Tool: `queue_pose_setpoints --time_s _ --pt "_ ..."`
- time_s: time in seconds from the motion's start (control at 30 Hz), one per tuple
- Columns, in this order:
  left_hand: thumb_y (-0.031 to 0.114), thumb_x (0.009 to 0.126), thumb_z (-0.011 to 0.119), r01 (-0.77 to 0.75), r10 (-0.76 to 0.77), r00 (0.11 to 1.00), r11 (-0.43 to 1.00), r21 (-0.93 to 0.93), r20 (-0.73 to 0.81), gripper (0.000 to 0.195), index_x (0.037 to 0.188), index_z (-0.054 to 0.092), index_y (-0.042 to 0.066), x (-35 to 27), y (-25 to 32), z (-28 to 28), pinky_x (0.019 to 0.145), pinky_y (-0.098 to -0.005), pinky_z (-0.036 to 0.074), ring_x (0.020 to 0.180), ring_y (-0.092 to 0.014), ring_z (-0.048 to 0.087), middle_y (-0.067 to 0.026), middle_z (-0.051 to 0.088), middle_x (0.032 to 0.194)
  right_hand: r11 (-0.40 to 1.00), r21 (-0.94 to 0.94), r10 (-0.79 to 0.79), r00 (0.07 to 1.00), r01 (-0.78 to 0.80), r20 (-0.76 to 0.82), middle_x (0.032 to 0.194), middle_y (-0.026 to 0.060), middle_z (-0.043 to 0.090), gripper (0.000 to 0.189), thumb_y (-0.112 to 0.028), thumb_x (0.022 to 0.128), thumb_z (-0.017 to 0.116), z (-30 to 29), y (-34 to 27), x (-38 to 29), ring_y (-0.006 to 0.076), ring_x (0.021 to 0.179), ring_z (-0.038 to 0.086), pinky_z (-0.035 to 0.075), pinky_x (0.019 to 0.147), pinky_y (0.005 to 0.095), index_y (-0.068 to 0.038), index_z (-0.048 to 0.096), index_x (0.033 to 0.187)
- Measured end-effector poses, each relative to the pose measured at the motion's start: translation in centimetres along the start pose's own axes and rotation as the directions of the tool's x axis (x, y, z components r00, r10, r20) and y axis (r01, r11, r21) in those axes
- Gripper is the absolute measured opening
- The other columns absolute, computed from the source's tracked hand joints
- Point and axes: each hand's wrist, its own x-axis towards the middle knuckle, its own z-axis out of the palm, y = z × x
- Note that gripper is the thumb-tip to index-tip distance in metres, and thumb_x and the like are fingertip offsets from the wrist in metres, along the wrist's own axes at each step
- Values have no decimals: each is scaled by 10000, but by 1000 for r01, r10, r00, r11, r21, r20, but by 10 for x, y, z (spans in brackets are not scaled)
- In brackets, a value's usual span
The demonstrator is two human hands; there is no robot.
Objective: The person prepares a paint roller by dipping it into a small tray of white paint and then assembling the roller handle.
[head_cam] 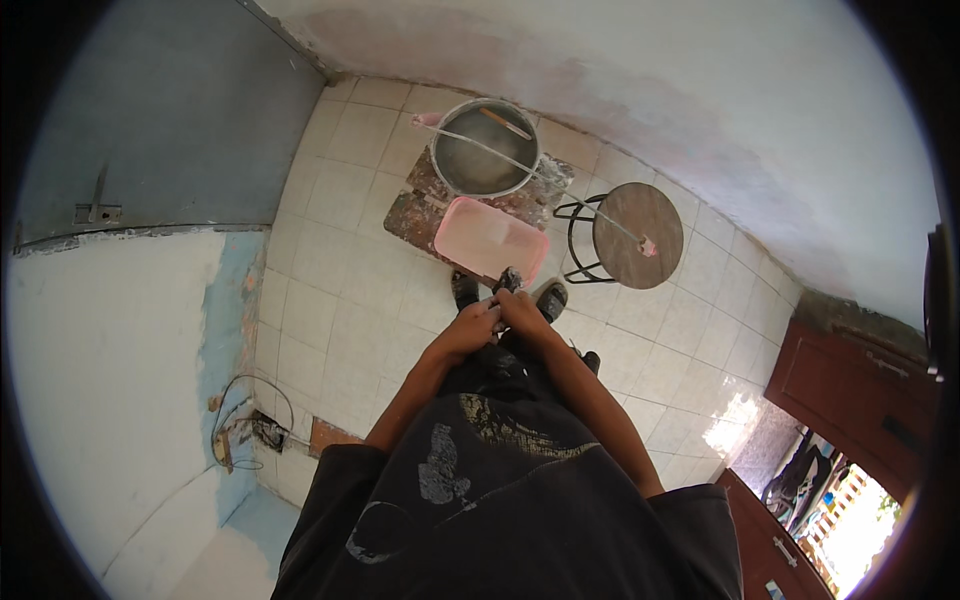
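My left hand [474, 328] and my right hand [523, 311] meet in front of my body, fingers bent around a dark, crumpled rag-like thing [508, 279] smeared with white. Its lower part is hidden by the hands. Just beyond it lies a pink plastic tub [546, 251] holding pale liquid. Behind the tub stands a round basin [433, 161] of cloudy grey liquid, with an orange-and-white stick-like tool [504, 122] in it. A long thin pale rod [480, 144] crosses the basin and reaches the stool, with a pinkish lump at each end.
Tub and basin rest on a low, paint-spattered wooden bench [409, 217]. A round-topped stool [626, 214] with black metal legs stands to the right. Loose cable [289, 397] hangs at the left wall. A grey door [172, 112] is at upper left, brown doors [847, 375] at right.
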Motion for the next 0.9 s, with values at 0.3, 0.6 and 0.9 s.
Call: queue_pose_setpoints --time_s 0.3,0.6,0.9 --pt "196 947 371 -36 249 955 635 772 -160 436 1321 368 -27 4 8 13 688 -372 473 815 -301 609 -177 608 922 960 260 -96 995 104 -40 785 167 610 226 -168 794 488 -7 48 64 281 706 608 485 640 370 37 544 871" --pt "180 919 388 -17 227 963 589 808 -145 514 1272 265 -173 -27 38 34 853 -505 439 955 -489 550 -404 527 1006 641 705 197 953 -303 231 712 166 541 229 -117 793 393 -9 -7 42 279 611 542 511 624 397 67 458 912" --pt "153 891 424 -66 257 962 542 838 -90 586 1303 196 -195 -27 45 36 770 -483 474 845 -462 597 -368 582 878 638 705 233 950 -311 208 692 112 502 153 -96 794 386 -14 -21 56 233 593 519 500 603 376 27 441 868"
